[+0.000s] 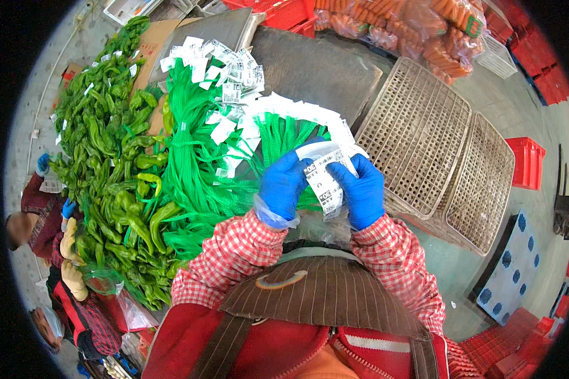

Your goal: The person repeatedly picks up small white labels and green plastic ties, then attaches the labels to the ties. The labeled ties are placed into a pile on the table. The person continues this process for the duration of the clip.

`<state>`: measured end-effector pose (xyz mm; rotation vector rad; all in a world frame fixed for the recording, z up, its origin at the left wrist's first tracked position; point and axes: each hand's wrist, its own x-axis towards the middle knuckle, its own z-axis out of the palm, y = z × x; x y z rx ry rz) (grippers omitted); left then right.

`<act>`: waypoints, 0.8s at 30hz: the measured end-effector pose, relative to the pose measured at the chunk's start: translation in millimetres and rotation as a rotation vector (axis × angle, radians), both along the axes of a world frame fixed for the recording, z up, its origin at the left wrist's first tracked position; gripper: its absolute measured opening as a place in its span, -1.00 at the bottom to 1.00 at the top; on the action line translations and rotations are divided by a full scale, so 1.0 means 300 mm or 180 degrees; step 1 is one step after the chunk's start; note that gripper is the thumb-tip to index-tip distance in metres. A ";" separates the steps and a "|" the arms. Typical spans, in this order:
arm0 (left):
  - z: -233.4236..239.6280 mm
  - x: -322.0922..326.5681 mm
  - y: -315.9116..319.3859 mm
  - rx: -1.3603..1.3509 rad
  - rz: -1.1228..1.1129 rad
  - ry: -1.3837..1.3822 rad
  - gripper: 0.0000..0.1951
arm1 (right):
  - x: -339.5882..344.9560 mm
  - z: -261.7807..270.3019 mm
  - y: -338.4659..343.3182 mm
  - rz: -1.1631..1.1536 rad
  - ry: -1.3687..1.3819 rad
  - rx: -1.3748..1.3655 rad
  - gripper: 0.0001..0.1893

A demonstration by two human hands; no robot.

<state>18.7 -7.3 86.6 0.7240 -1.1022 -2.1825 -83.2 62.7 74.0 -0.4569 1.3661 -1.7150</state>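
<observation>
My left hand [284, 182] and my right hand [360, 187], both in blue gloves, hold a strip of white printed labels [326, 177] between them. Thumbs press on the strip's face, and its lower end hangs down between the hands. Just beyond them, a row of green mesh net bags [282, 135] lies flat with white labels [294, 109] along the upper ends. To the left is a thick bundle of green net bags [185, 128], tied near its middle. Many loose-looking white tags [237, 71] cluster at the bundle's top.
A large heap of green peppers [118, 189] spreads on the left. Two people work beyond it, one with yellowish gloves [73, 279]. Upturned perforated plastic crates [412, 137] stand at right. Bagged carrots [408, 33] lie behind. A blue-grey pallet [509, 270] and red crate [525, 163] are further right.
</observation>
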 end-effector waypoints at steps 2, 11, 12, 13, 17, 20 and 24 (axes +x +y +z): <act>-0.014 -0.002 0.010 -0.0054 0.0049 -0.0216 -0.67 | 0.015 0.022 -0.012 -0.0109 -0.0172 0.0048 -0.84; 0.002 0.000 0.042 -0.1030 0.0035 -0.0548 -0.70 | 0.007 -0.014 -0.035 -0.0367 -0.0105 0.0059 -0.81; -0.002 0.001 0.042 -0.1469 -0.0006 -0.0610 -0.70 | 0.006 -0.008 -0.034 -0.0365 -0.0143 0.0062 -0.81; 0.001 0.001 0.039 -0.0981 -0.0079 -0.0474 -0.70 | 0.004 -0.004 -0.032 -0.0364 -0.0182 0.0065 -0.81; -0.010 0.012 0.016 -0.0017 -0.0271 -0.0223 -0.73 | 0.005 -0.011 -0.021 -0.0239 0.0228 0.0253 -0.82; -0.065 0.026 0.012 -0.0672 -0.0116 -0.0880 -0.77 | 0.021 -0.078 -0.007 0.0068 0.0677 0.0340 -0.82; -0.103 0.035 -0.021 -0.1204 0.0692 -0.1380 -0.80 | -0.023 -0.090 0.046 0.1687 0.0743 0.0762 -0.57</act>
